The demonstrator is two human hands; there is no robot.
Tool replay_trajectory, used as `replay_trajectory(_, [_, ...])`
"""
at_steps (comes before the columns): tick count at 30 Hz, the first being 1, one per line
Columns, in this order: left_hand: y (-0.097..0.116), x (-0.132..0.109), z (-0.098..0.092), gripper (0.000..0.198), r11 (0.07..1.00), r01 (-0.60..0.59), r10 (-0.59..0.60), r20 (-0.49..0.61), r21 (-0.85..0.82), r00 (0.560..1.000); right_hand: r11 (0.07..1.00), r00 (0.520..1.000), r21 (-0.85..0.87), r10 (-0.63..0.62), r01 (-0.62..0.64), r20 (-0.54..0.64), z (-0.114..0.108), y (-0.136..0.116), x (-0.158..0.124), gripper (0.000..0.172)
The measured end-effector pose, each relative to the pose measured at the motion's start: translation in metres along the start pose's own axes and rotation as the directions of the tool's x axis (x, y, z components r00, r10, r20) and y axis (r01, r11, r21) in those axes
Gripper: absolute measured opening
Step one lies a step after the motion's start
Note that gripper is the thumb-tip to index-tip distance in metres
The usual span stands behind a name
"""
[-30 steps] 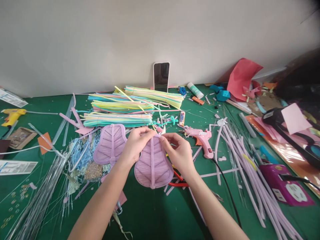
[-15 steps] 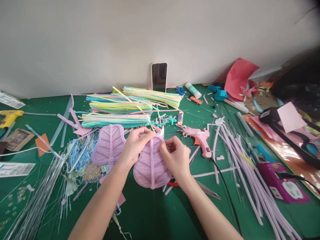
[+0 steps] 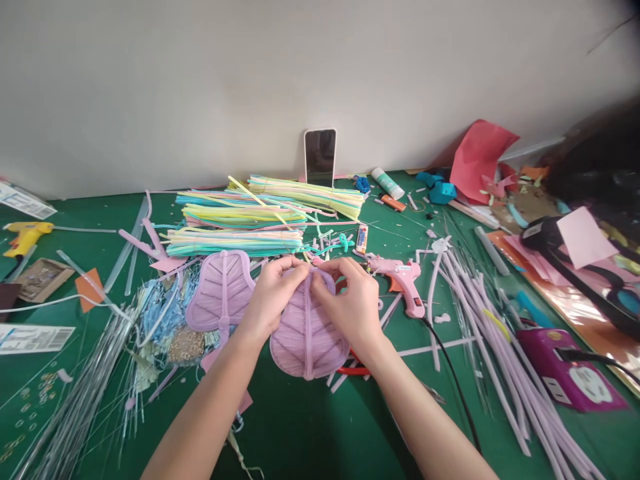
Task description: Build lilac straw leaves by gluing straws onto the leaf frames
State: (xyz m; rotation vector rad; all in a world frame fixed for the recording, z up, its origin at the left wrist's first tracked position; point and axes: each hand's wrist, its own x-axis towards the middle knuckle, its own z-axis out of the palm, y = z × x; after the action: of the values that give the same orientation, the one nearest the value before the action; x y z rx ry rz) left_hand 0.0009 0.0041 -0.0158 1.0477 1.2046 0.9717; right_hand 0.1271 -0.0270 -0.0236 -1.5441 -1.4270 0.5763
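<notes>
Both my hands pinch the upper end of a purple leaf shape (image 3: 309, 340) with raised veins. My left hand (image 3: 274, 293) grips its top left edge, fingers closed. On the top right edge, close to the midrib, my right hand (image 3: 349, 293) presses thumb and fingers together. A second purple leaf (image 3: 223, 287) of the same kind lies on the table to the left of my left hand. Red-handled scissors (image 3: 353, 370) lie partly hidden under my right forearm. A pink glue gun (image 3: 405, 280) rests just right of my right hand.
Bundles of pastel pipe cleaners (image 3: 235, 241) lie at the back, before an upright phone (image 3: 320, 157). Purple stems (image 3: 495, 333) and a purple box (image 3: 567, 370) are at right. Thin wires (image 3: 85, 393) and a yellow glue gun (image 3: 27, 237) are at left.
My right hand has shifted up and inward along the leaf's top edge, closer to my left hand. The leaf remains held in nearly the same place.
</notes>
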Motion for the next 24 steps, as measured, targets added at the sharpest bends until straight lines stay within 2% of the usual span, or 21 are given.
replay_trajectory(7, [-0.004,0.003,0.0,0.012,0.999,0.03,-0.032,-0.048,-0.027,0.998,0.999,1.0,0.05,0.009,-0.01,0.012,-0.001,0.006,-0.002,0.01])
replay_trajectory(13, [-0.009,0.003,0.001,0.025,0.995,0.062,-0.066,-0.047,-0.08,0.997,0.996,0.998,0.084,0.004,-0.009,0.063,-0.007,0.01,-0.001,0.015])
replay_trajectory(24, [-0.005,0.005,0.002,0.016,0.979,0.165,-0.172,-0.055,-0.123,0.984,0.998,0.998,0.006,-0.055,0.055,0.005,-0.003,0.012,-0.002,0.007])
